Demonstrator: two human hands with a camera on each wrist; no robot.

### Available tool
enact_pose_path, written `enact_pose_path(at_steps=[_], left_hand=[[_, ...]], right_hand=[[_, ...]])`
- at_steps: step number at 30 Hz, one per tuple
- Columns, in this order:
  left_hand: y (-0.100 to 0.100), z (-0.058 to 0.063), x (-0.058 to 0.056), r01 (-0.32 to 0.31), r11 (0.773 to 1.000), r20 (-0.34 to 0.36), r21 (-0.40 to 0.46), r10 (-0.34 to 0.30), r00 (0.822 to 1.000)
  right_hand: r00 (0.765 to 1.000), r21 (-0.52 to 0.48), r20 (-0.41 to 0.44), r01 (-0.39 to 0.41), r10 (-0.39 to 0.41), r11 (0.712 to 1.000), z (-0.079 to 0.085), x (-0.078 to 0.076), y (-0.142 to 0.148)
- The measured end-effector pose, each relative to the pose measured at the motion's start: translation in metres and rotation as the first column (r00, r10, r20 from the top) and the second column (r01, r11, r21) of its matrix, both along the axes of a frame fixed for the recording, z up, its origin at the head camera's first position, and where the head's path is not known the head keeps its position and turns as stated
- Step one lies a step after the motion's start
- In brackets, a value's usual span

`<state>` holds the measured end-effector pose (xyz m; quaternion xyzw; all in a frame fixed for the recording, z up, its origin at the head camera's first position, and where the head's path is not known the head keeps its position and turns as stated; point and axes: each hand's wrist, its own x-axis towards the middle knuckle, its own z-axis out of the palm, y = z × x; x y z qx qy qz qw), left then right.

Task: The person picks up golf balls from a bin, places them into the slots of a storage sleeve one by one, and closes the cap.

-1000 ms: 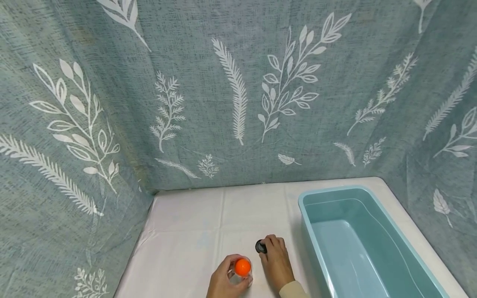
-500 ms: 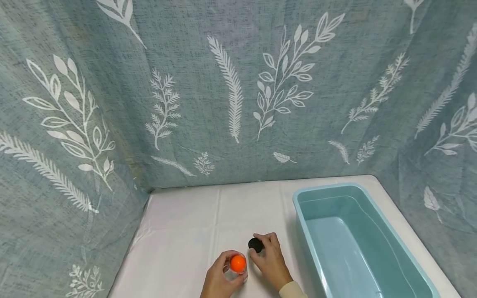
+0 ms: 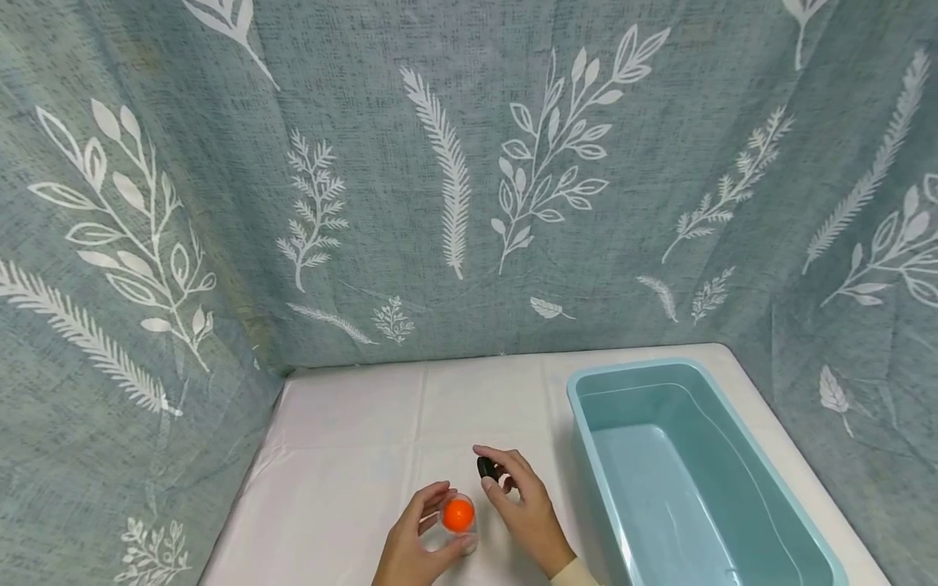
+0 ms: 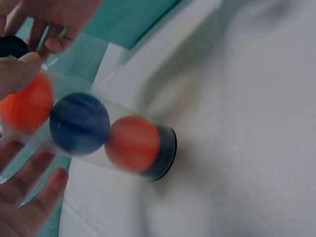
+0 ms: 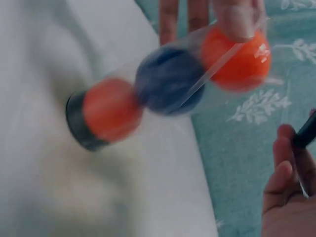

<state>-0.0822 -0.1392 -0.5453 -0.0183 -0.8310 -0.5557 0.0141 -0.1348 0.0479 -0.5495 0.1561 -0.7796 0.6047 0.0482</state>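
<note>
My left hand point(image 3: 419, 533) holds a clear tube point(image 4: 118, 111), its thumb and fingers on opposite sides. In the left wrist view, the tube contains an orange ball point(image 4: 29, 106) near the top, a dark blue ball point(image 4: 79, 123) in the middle and another orange ball point(image 4: 132, 144) above a black base point(image 4: 165, 153). From the head view, the upper orange ball point(image 3: 458, 515) shows at the tube's top end. Just right of it, my right hand point(image 3: 526, 509) pinches a round black cap point(image 3: 487, 468), tilted on edge and apart from the tube.
To the right of my hands stands a large light-blue plastic tub point(image 3: 602, 464) on a white-covered table point(image 3: 352, 456). Grey-green curtains point(image 3: 410, 203) with white leaf prints hang behind the table and at both sides.
The black cap has turned in my right hand, from its hollow side facing up to edge-on. The left hand keeps its grip on the tube. The head view has shifted slightly.
</note>
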Motion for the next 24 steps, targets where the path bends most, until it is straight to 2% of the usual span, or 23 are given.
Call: enact_pose_path(at_steps=[4, 8, 10, 14, 18, 21, 24], left_hand=[[-0.004, 0.001, 0.002, 0.001, 1.000, 0.000, -0.013, -0.001, 1.000], [-0.009, 0.000, 0.003, 0.014, 1.000, -0.005, -0.012, -0.014, 1.000], [-0.011, 0.000, 0.003, 0.026, 1.000, -0.005, 0.005, -0.026, 1.000], [-0.012, -0.001, 0.005, 0.036, 0.998, -0.017, 0.044, -0.035, 0.999], [-0.012, -0.002, 0.007, 0.038, 0.995, -0.047, 0.090, -0.034, 0.998], [-0.012, -0.001, 0.008, 0.053, 0.992, -0.055, 0.112, -0.047, 0.997], [-0.012, 0.000, 0.008, 0.077, 0.988, -0.026, 0.135, -0.074, 0.997]], right_hand=[[0.994, -0.043, -0.066, -0.086, 0.083, 0.995, 0.007, 0.005, -0.002], [0.974, -0.083, -0.133, -0.193, 0.181, 0.978, 0.007, 0.011, -0.006], [0.967, -0.074, -0.148, -0.220, 0.208, 0.973, 0.006, 0.015, -0.008], [0.950, -0.016, -0.230, -0.223, 0.214, 0.975, -0.001, 0.020, -0.010], [0.915, 0.027, -0.345, -0.214, 0.210, 0.976, -0.009, 0.022, -0.011], [0.903, 0.040, -0.374, -0.212, 0.212, 0.976, -0.012, 0.021, -0.011], [0.897, 0.037, -0.385, -0.219, 0.216, 0.975, -0.016, 0.021, -0.011]])
